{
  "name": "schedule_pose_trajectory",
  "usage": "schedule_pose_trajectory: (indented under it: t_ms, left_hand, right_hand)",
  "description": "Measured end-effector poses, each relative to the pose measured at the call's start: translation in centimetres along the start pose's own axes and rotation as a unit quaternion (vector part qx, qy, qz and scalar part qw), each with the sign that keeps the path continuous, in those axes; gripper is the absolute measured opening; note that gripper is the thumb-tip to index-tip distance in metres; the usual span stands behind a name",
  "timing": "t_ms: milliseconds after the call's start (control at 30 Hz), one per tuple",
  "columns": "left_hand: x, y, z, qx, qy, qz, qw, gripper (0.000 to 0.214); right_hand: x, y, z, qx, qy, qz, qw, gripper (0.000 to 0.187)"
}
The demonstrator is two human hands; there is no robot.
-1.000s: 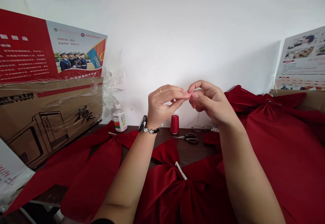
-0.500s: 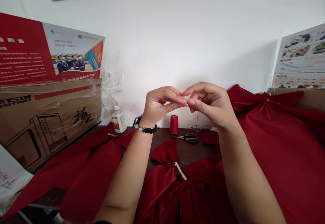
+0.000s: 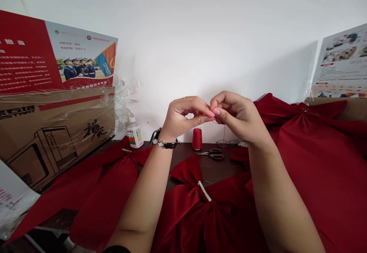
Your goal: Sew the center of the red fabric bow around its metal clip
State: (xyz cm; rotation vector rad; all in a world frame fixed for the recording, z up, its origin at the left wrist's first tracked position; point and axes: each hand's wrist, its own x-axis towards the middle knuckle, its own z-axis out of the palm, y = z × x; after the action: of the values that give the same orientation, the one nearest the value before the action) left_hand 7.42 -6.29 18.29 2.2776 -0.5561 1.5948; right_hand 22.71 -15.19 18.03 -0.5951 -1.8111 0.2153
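My left hand (image 3: 186, 117) and my right hand (image 3: 236, 117) are raised close together above the table, their fingertips meeting. The left fingertips pinch a tiny item, too small to name. A fine red thread (image 3: 224, 134) hangs down from under my right fingers, which seem to hold it. Below the thread stands a red thread spool (image 3: 197, 138). Under my forearms lies a large dark red fabric bow (image 3: 195, 211) with a metal pin (image 3: 204, 191) across its knot.
Scissors (image 3: 210, 154) and eyeglasses (image 3: 228, 143) lie on the dark wooden table (image 3: 183, 157) by a white wall. More red bows (image 3: 304, 130) lie to the right and left. A small bottle (image 3: 135, 133) and a cardboard carton (image 3: 51, 138) stand at left.
My hands have drawn slightly closer, with the left fingers curling further toward the right fingertips. The view has shifted slightly. The objects on the table have not moved.
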Motion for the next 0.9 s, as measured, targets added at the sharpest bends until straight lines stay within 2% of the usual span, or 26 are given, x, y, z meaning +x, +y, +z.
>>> schedule_pose_trajectory:
  t_ms: [100, 233, 433, 500, 600, 667, 733, 833, 900]
  left_hand:
    - [0.2, 0.6, 0.0, 0.056, 0.011, 0.014, 0.998, 0.011]
    - [0.3, 1.4, -0.4, 0.108, 0.01, 0.001, 0.994, 0.014]
    - [-0.1, 1.3, -0.6, 0.1, 0.017, -0.032, 0.994, 0.005]
    - [-0.2, 1.6, -0.7, 0.101, 0.011, -0.033, 0.994, 0.006]
    - [-0.1, 2.5, -0.9, 0.132, -0.028, -0.05, 0.99, 0.007]
    - [0.1, 3.0, -1.1, 0.141, -0.039, -0.083, 0.986, 0.008]
    - [0.3, 3.1, -1.1, 0.107, 0.001, -0.125, 0.986, 0.016]
    - [0.5, 2.3, -1.0, -0.016, 0.073, -0.209, 0.975, 0.028]
    - [0.6, 1.6, -0.9, -0.108, 0.091, -0.285, 0.948, 0.03]
  right_hand:
    - [0.1, 0.1, 0.2, 0.003, 0.002, 0.011, 1.0, 0.024]
    - [0.3, 0.3, 0.3, 0.028, -0.031, 0.031, 0.999, 0.025]
    - [0.4, 0.3, 0.7, 0.017, -0.041, 0.049, 0.998, 0.027]
    - [0.4, 0.3, 0.7, 0.01, -0.046, 0.058, 0.997, 0.027]
    - [0.3, 0.3, 0.6, -0.015, -0.044, 0.068, 0.997, 0.028]
    - [0.3, 0.3, 0.5, -0.03, -0.038, 0.068, 0.997, 0.027]
    - [0.3, 0.3, 0.5, -0.036, -0.024, 0.064, 0.997, 0.025]
    - [0.3, 0.3, 0.7, -0.049, 0.021, 0.045, 0.998, 0.022]
    - [0.4, 0.3, 0.9, -0.073, 0.054, 0.023, 0.996, 0.021]
